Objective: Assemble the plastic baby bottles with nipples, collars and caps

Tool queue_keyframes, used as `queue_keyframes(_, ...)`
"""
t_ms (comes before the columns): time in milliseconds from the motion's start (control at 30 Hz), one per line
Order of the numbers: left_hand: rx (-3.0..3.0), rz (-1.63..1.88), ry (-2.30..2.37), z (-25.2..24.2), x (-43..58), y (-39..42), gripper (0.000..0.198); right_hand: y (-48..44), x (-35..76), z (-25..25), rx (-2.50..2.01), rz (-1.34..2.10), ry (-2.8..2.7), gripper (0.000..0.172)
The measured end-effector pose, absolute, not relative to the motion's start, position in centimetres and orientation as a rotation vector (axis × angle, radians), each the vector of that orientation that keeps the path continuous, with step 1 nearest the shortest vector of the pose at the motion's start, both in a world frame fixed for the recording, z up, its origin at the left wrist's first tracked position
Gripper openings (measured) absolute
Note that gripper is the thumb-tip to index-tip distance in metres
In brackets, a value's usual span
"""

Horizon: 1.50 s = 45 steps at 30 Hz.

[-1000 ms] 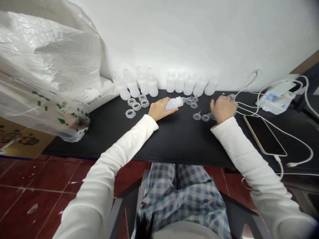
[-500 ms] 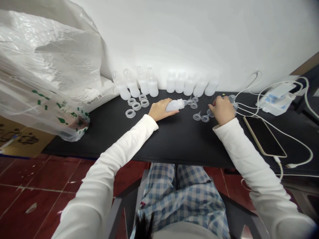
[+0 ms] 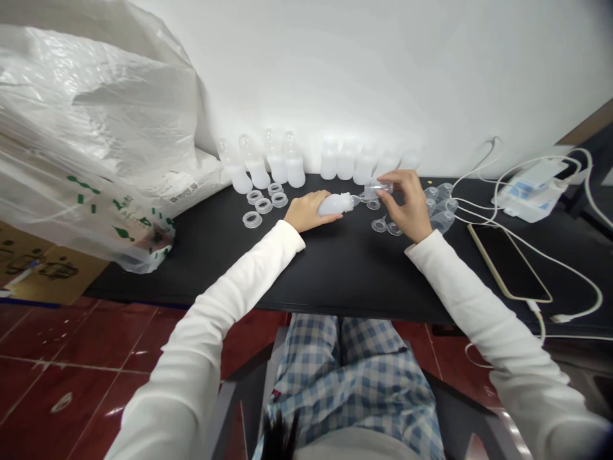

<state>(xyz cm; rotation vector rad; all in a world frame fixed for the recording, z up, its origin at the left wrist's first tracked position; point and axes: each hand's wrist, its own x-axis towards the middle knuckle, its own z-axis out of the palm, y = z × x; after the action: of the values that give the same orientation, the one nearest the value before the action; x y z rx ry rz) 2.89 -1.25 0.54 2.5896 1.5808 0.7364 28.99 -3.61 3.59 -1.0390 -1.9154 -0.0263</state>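
Observation:
My left hand (image 3: 309, 213) is shut around a frosted plastic bottle (image 3: 334, 204) lying on its side, its neck pointing right. My right hand (image 3: 406, 206) pinches a small clear plastic funnel piece (image 3: 378, 188) between thumb and fingers, close to the bottle's neck. More clear funnel pieces (image 3: 441, 207) lie in a cluster beyond my right hand. Two small ones (image 3: 385, 225) sit just below it. Several clear plastic rings (image 3: 262, 206) lie left of my left hand. A row of upright frosted bottles (image 3: 287, 163) stands along the wall.
The black table (image 3: 364, 275) meets a white wall at the back. A large plastic bag (image 3: 86, 147) bulges in from the left. To the right lie a smartphone (image 3: 507, 262), a white device (image 3: 531, 185) and white cables. My checked trousers show below the table edge.
My right hand has moved left and up from the clear pieces, now holding one near the bottle's neck. This uncovers the cluster at right. My left hand and the bottle stay nearly still.

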Motion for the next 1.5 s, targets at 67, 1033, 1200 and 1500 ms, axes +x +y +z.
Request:
queue_keyframes(67,2.576,0.742,1.580,0.5,2.7,-1.1,0.059,-3.6,29.4,3.9,-1.030,-0.038,-1.897,0.032)
queue_keyframes(1033,2.662,0.707,1.450,0.4,2.4,-0.9,0.061,-3.2,27.7,0.7,-0.851,0.574,-1.951,0.034)
queue_keyframes(1200,2.702,0.703,1.431,0.3,2.2,-0.7,0.063,-3.4,27.6,0.5,-0.811,0.616,-1.931,0.028)
queue_keyframes(1500,2.616,0.784,1.437,0.1,2.4,-0.9,0.060,-3.7,27.4,0.8,-0.892,0.471,-1.989,0.031)
